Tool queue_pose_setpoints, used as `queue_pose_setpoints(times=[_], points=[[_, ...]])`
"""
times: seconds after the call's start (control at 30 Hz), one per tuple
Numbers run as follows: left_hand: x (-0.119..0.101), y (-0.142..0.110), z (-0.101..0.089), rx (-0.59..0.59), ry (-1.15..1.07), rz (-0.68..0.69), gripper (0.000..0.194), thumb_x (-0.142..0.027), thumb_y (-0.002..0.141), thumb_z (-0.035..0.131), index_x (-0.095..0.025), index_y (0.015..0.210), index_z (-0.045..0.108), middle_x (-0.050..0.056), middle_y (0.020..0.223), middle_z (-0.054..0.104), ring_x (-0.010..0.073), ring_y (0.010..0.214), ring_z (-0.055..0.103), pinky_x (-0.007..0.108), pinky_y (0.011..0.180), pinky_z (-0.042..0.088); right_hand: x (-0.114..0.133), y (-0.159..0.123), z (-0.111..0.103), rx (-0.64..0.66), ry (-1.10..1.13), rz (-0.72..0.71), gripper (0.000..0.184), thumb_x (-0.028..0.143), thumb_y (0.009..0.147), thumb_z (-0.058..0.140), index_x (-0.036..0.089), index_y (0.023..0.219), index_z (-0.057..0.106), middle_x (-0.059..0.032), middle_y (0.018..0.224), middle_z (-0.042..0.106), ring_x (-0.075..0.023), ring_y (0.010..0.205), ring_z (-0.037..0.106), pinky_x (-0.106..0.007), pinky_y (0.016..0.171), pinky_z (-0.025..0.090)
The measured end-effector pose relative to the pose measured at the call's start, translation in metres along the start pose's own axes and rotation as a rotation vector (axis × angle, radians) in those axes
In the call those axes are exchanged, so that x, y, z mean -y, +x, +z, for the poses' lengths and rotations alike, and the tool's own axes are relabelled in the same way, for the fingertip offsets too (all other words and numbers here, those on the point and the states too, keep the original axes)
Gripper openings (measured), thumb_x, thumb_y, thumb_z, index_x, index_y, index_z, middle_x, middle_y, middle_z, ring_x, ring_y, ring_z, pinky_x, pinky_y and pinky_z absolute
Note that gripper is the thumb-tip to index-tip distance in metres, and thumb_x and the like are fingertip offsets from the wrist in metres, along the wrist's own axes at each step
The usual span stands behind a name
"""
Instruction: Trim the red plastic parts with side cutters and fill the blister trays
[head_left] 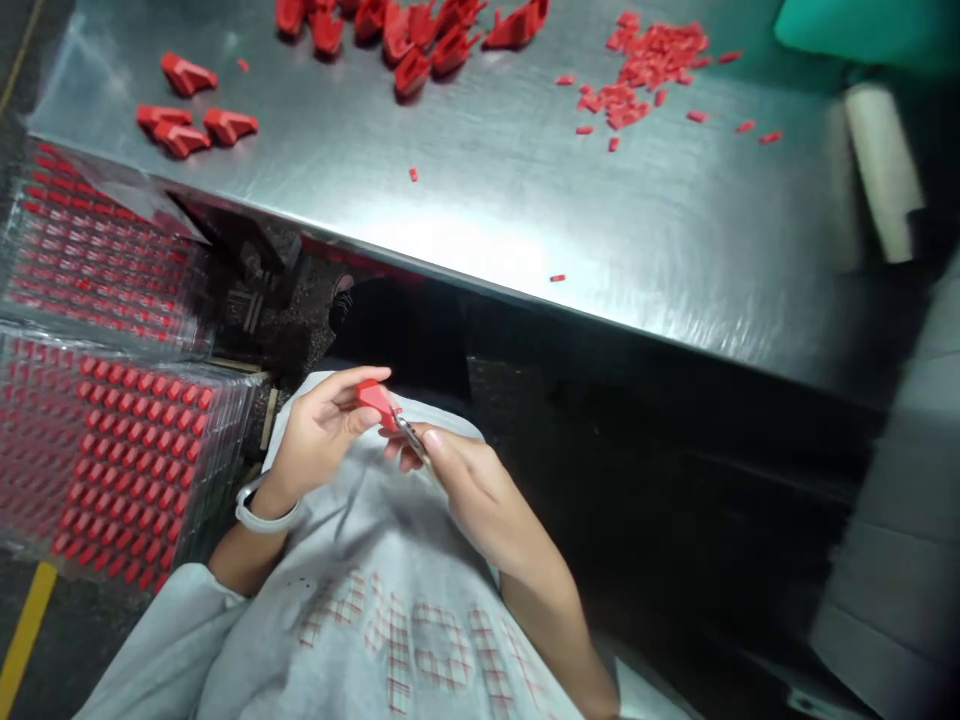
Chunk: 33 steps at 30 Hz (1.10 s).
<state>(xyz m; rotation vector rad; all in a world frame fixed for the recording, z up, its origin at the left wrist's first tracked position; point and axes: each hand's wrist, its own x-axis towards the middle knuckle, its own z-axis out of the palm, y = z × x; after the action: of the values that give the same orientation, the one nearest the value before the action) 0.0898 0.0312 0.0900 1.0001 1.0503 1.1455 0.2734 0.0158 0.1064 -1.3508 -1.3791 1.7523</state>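
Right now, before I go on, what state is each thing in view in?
Left hand: closed on a red part
Red part: held above the lap
Right hand: gripping a metal tool
Metal tool: tip at the red part; open or shut unclear
Small red pieces: mostly heaped, some scattered
Wristband: worn, left wrist
Nearer trays: stacked, red pieces in rows

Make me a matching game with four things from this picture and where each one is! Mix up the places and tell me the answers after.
Things:
1. Metal hand tool
2. White wristband
3. Pile of small red bits
4. Stacked clear trays

Places:
A. On the metal table
B. At the picture's left side
C. In the right hand
D. Around the left wrist

Right pairs: 1-C, 2-D, 3-A, 4-B
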Motion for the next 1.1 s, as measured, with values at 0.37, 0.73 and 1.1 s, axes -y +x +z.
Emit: queue_pose_setpoints(times=[0.37, 0.73, 1.1], points=[[-0.009, 0.034, 0.015, 0.092, 0.093, -0.013, 0.029, -0.034, 0.088, 0.082, -0.024, 0.116, 0.08, 0.002, 0.087, 0.078, 0.013, 0.081, 0.074, 0.021, 0.075, 0.059, -0.002, 0.003, -0.022, -0.113, -0.024, -0.177, 0.038, 0.043, 0.112, 0.045, 0.022, 0.097, 0.073, -0.0035, 0.09, 0.072, -0.0205, 0.084, 0.067, -0.032, 0.077, 0.05], [-0.001, 0.038, 0.021, 0.088, 0.041, -0.031, 0.032, -0.039, 0.088, 0.082, -0.026, 0.117, 0.079, 0.003, 0.092, 0.078, 0.0141, 0.083, 0.074, 0.023, 0.076, 0.061, -0.002, 0.002, -0.034, -0.146, -0.106, -0.255, 0.032, 0.033, 0.111, 0.046, 0.023, 0.117, 0.076, -0.0043, 0.095, 0.075, -0.0202, 0.084, 0.071, -0.032, 0.077, 0.055], [-0.008, 0.038, 0.023, 0.13, 0.106, 0.199, 0.024, -0.024, 0.087, 0.083, -0.031, 0.11, 0.079, 0.002, 0.103, 0.083, 0.0154, 0.095, 0.078, 0.023, 0.081, 0.064, -0.013, 0.0, -0.033, -0.362, -0.496, -0.486, 0.032, 0.033, 0.11, 0.046, 0.017, 0.124, 0.072, -0.0103, 0.102, 0.075, -0.0254, 0.09, 0.07, -0.041, 0.081, 0.055]])
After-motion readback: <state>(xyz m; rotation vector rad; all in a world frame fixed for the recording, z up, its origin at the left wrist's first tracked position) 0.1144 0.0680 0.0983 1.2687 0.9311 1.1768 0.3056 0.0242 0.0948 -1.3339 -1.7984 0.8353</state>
